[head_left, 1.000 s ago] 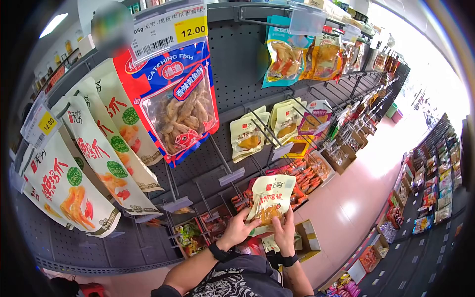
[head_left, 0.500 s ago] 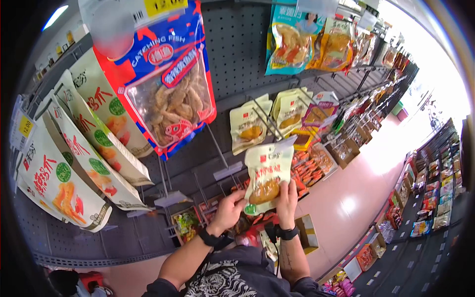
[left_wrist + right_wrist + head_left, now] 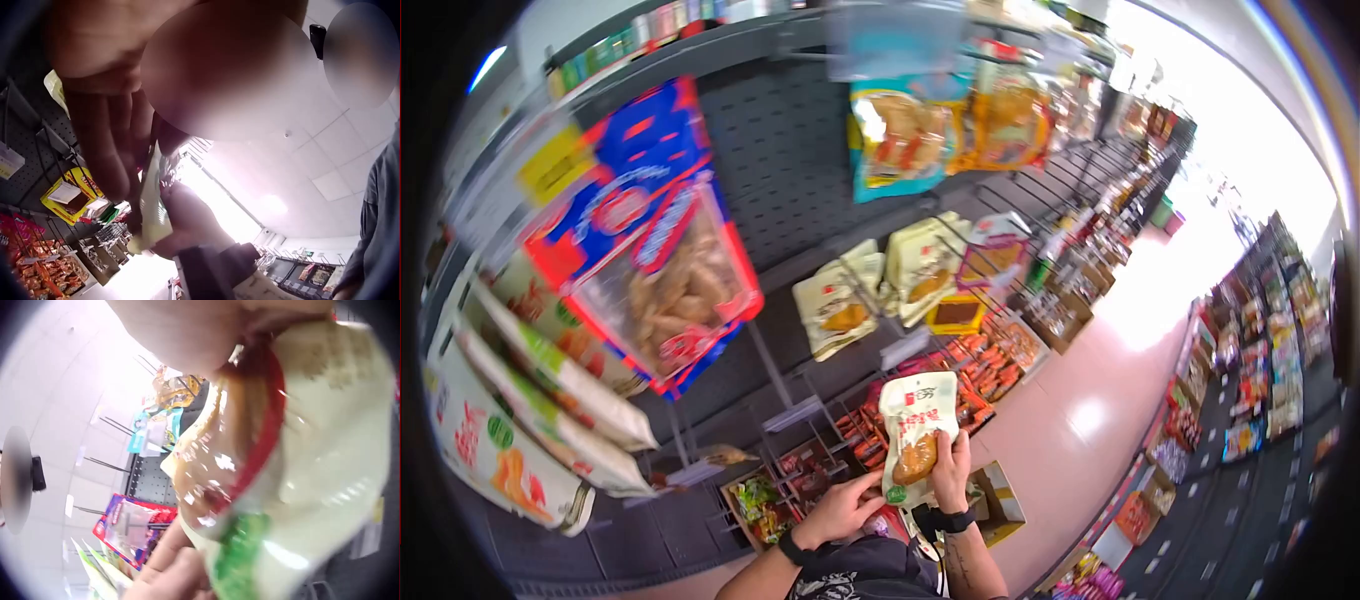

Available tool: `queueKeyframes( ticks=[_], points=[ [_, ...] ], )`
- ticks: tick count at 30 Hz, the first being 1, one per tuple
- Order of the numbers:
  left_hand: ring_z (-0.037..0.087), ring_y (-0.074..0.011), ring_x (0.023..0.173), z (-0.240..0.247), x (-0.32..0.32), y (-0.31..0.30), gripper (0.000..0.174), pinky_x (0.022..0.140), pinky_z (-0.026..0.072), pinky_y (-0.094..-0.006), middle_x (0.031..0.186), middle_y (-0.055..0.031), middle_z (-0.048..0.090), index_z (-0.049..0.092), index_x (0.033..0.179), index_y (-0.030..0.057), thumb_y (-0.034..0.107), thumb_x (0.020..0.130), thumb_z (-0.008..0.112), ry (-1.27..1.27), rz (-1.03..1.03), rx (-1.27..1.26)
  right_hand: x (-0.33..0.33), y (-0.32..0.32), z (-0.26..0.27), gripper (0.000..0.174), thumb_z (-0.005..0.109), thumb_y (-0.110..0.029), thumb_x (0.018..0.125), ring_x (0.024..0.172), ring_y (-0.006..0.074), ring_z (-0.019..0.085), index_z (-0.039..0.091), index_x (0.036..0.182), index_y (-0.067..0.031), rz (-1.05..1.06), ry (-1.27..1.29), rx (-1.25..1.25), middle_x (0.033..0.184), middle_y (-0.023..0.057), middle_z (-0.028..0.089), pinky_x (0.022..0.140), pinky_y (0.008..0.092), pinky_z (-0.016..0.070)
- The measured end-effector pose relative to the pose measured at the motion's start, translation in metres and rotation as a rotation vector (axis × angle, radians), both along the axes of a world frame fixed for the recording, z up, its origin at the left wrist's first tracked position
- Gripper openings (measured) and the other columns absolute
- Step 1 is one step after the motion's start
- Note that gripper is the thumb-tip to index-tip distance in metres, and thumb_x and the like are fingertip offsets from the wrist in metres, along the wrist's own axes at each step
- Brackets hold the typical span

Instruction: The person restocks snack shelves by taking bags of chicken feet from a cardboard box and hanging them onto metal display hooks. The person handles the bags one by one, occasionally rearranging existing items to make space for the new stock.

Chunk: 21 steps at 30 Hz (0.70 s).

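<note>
A cream packet of chicken leg (image 3: 918, 405), with red lettering, a clear window and a green patch at its bottom corner, is held upright before the body. My right hand (image 3: 951, 472) grips its right edge, thumb across the front. At its lower left side is my left hand (image 3: 838, 512), index finger extended, fingertips right at the packet's edge. From the right wrist, the packet (image 3: 331, 431) fills much of the view and hides some left fingertips. The left wrist view shows it edge-on beside long, extended fingers (image 3: 103, 144).
Similar cream packets (image 3: 837, 305) hang on pegboard hooks ahead. A red and blue fish snack bag (image 3: 665, 280) and white bags (image 3: 500, 440) hang at left. Boxes of red-wrapped snacks (image 3: 990, 370) stand below. An aisle floor (image 3: 1080, 410) runs right, toward another shelf (image 3: 1200, 520).
The head view has swung, shifting the shelf leftward. The packet sits lower than half a second ago. My left hand has slid down toward its bottom corner, while the right keeps its hold.
</note>
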State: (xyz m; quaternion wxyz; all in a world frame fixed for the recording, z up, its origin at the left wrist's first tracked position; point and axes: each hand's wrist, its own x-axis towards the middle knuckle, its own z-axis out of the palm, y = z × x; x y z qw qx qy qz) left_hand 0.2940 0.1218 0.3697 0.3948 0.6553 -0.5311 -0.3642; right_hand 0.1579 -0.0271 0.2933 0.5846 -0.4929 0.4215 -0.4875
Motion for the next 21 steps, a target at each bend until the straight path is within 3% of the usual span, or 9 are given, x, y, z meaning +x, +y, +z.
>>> queueKeyframes(
  ticks=[2,3,7,11,16,19,21],
  points=[
    [0.066,-0.0218,0.096,-0.007,0.006,0.007,0.036,0.081,0.0511,-0.0311,0.108,-0.0151,0.065,0.055,0.121,0.0032,0.012,0.087,0.062,0.182,-0.046,0.101,-0.009,-0.007,-0.005,0.019,0.049,-0.018,0.097,0.079,0.0139,0.055,0.047,0.092,0.0001,-0.064,0.114,-0.065,0.084,0.012,0.061,0.071,0.0315,0.0449],
    [0.066,-0.0171,0.094,0.006,0.011,0.01,0.036,0.08,0.0519,-0.0289,0.107,-0.0117,0.067,0.057,0.121,0.0034,0.014,0.086,0.064,0.021,-0.103,0.161,-0.015,-0.017,-0.022,0.02,0.049,-0.019,0.097,0.077,0.0177,0.058,0.047,0.092,0.0003,-0.084,0.181,-0.103,0.081,0.015,0.061,0.068,0.0337,0.0452],
    [0.067,-0.0145,0.085,-0.021,0.032,0.038,0.032,0.073,0.0527,-0.0269,0.103,-0.0082,0.068,0.06,0.117,0.003,0.01,0.087,0.062,0.054,-0.047,0.222,-0.027,-0.038,-0.008,0.021,0.051,-0.02,0.095,0.073,0.0335,0.061,0.047,0.092,0.0006,-0.088,0.347,-0.14,0.081,0.0195,0.063,0.065,0.0369,0.0461],
    [0.064,-0.0116,0.091,-0.033,0.044,0.058,0.031,0.071,0.0524,-0.0242,0.106,-0.007,0.067,0.057,0.12,0.0004,0.008,0.09,0.059,0.254,0.085,0.319,-0.023,-0.042,-0.019,0.02,0.052,-0.019,0.095,0.07,0.0235,0.06,0.049,0.091,0.0005,-0.053,0.251,-0.115,0.078,0.0172,0.062,0.064,0.0347,0.0461],
    [0.064,-0.0138,0.095,-0.035,0.036,0.06,0.031,0.08,0.0511,-0.0263,0.108,-0.0084,0.067,0.056,0.12,0.0006,0.01,0.09,0.059,0.207,0.116,0.344,-0.011,-0.021,0.0,0.017,0.053,-0.016,0.094,0.07,0.0212,0.061,0.05,0.091,0.0008,0.073,0.216,-0.157,0.076,0.0152,0.062,0.064,0.0328,0.0461],
    [0.064,-0.0166,0.098,-0.038,0.028,0.059,0.03,0.083,0.0502,-0.0285,0.108,-0.0081,0.067,0.058,0.119,0.0033,0.012,0.09,0.06,0.163,0.086,0.299,0.009,-0.009,0.024,0.015,0.058,-0.012,0.089,0.071,0.0265,0.063,0.051,0.093,0.0009,0.305,0.221,-0.232,0.077,0.0164,0.062,0.064,0.0336,0.0465],
    [0.062,-0.0166,0.102,-0.021,0.024,0.056,0.032,0.087,0.0479,-0.029,0.109,-0.0082,0.066,0.055,0.121,0.0025,0.013,0.09,0.06,0.128,0.171,0.28,0.029,0.004,0.035,0.015,0.061,-0.008,0.085,0.074,0.0353,0.06,0.053,0.094,0.0006,0.398,0.265,-0.327,0.081,0.0176,0.06,0.065,0.0367,0.0469]
  ],
)
